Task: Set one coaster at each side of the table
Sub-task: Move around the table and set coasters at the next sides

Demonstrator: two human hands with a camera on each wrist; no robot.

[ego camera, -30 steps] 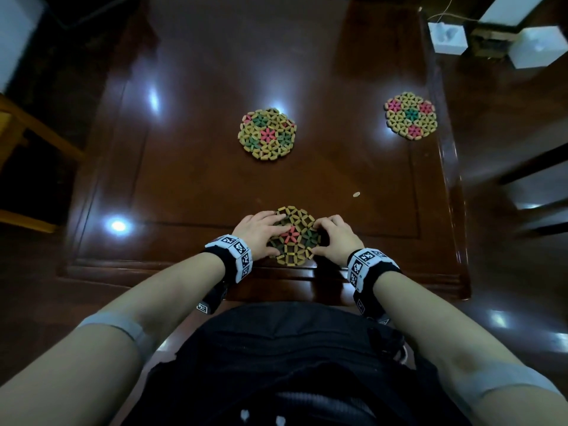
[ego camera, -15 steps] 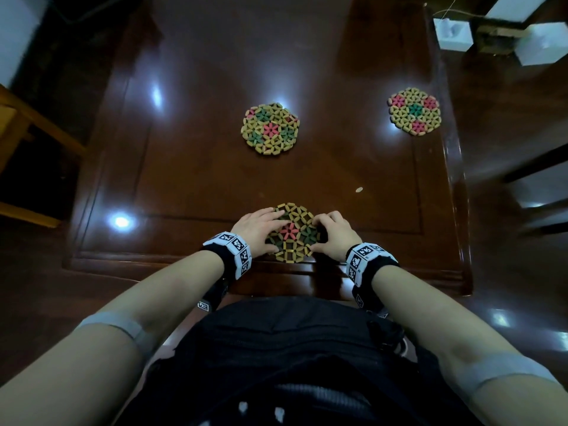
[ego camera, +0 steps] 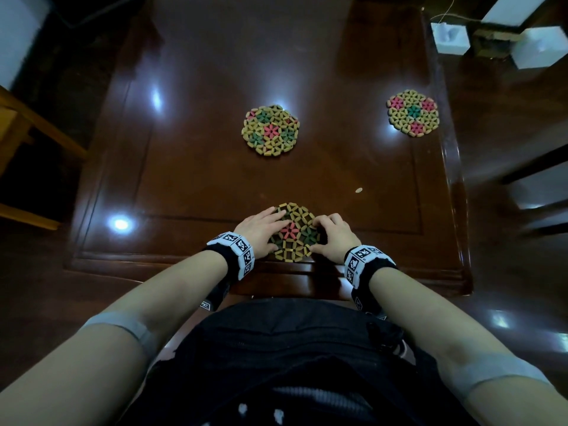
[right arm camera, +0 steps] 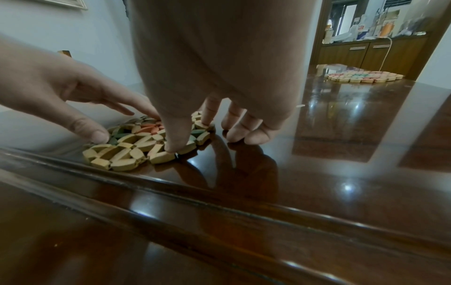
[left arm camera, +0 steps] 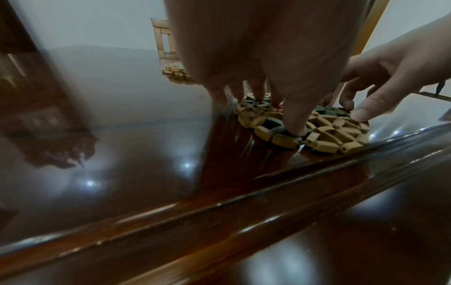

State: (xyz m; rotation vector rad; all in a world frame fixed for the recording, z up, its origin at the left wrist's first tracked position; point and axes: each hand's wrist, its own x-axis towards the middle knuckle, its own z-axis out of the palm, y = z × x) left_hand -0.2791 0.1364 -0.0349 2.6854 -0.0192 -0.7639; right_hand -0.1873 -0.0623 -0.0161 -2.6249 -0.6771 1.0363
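Three round coasters of coloured wooden beads lie flat on the dark wooden table (ego camera: 196,186). The near coaster (ego camera: 293,232) sits at the middle of the near edge. My left hand (ego camera: 261,233) lies over its left part, fingers stretched onto it. My right hand (ego camera: 333,238) is arched beside it, with thumb and forefinger tips on its right rim (right arm camera: 129,148) and the other fingers on the table. In the left wrist view the fingertips (left arm camera: 295,131) press down on the near coaster (left arm camera: 327,131). A second coaster (ego camera: 270,130) lies mid-table; a third (ego camera: 412,112) is by the right edge.
A small pale bead (ego camera: 358,190) lies loose on the table, right of the middle. A wooden chair (ego camera: 18,124) stands to the left and a dark chair (ego camera: 538,186) to the right. White boxes (ego camera: 450,38) sit on the floor at the far right.
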